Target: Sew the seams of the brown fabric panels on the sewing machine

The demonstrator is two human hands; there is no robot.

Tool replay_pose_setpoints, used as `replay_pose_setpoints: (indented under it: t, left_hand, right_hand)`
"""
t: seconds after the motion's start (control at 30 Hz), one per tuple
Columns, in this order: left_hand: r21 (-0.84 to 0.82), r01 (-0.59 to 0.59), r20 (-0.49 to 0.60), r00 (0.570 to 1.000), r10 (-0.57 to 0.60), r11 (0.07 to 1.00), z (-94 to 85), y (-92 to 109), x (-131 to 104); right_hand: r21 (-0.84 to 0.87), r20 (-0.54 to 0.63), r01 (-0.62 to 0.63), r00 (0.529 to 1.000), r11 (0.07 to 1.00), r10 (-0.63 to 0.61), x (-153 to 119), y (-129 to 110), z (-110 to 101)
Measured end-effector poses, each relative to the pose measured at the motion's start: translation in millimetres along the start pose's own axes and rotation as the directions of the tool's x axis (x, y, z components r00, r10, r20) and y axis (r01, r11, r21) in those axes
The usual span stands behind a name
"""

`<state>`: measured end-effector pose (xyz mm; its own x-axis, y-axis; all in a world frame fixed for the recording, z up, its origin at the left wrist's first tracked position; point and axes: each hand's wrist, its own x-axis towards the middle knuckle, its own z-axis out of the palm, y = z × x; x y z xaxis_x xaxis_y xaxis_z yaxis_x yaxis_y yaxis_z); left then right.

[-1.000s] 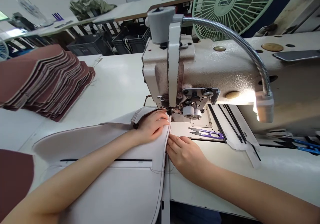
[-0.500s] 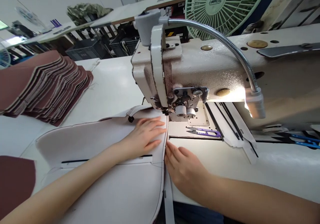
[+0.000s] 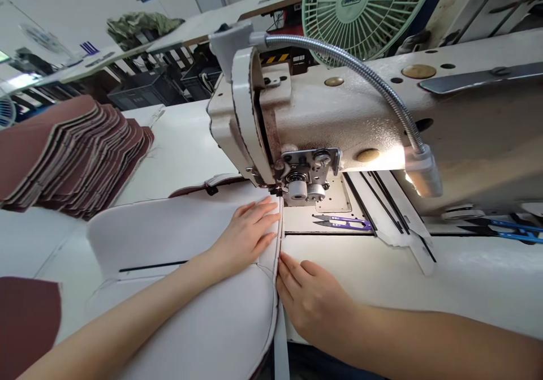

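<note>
My left hand (image 3: 244,238) lies flat on a white-backed fabric panel (image 3: 148,233), fingers spread and fingertips close to the stitched edge. The panel's right edge, with a thin dark trim, runs under the presser foot (image 3: 276,192) of the sewing machine (image 3: 250,114). My right hand (image 3: 311,292) holds that edge just in front of the foot, its fingers close together; the underside of the grip is hidden. A narrow pale strip (image 3: 280,346) hangs below the right fingertips. A small black piece (image 3: 211,189) sits at the panel's far edge.
Purple thread snips (image 3: 345,223) lie right of the needle area, beside dark strips (image 3: 384,204) on a white guide. Blue-handled snips (image 3: 515,234) are farther right. Stacked brown panels (image 3: 76,148) stand at left. A lamp (image 3: 424,173) and green fan (image 3: 360,12) are above and behind.
The panel has fed forward under the presser foot. My right hand has slid slightly back along the edge toward me, while my left hand stays on the panel. The view has shifted a little.
</note>
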<state>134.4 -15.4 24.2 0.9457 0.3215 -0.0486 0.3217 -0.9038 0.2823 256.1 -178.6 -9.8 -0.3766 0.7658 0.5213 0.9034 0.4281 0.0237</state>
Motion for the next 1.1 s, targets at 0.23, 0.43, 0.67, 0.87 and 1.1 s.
replay_pose_setpoints:
  t: [0.23, 0.43, 0.67, 0.87, 1.1]
  left_hand:
    - [-0.116, 0.013, 0.003, 1.000, -0.013, 0.993, 0.5, 55, -67]
    - [-0.027, 0.222, 0.096, 0.971, -0.218, 0.975, 12.8, 86, -94]
    - [0.071, 0.234, 0.216, 0.945, -0.244, 0.970, 2.3, 81, -82]
    - [0.076, 0.278, 0.319, 0.903, -0.288, 0.958, -0.4, 87, -76]
    - [0.010, 0.303, 0.260, 0.919, -0.295, 0.953, -2.5, 76, -73]
  right_hand:
    - [0.001, -0.014, -0.015, 1.000, 1.000, 0.015, 1, 0, 3]
    - [-0.025, 0.009, -0.014, 1.000, 1.000, 0.014, 2, -1, 0]
    - [-0.043, 0.021, -0.005, 1.000, 0.999, 0.006, -1, -5, 0]
    - [-0.035, 0.065, 0.030, 0.997, 0.999, -0.028, -5, -6, 2]
    - [0.005, 0.146, 0.006, 0.989, 1.000, -0.007, -6, -12, 3]
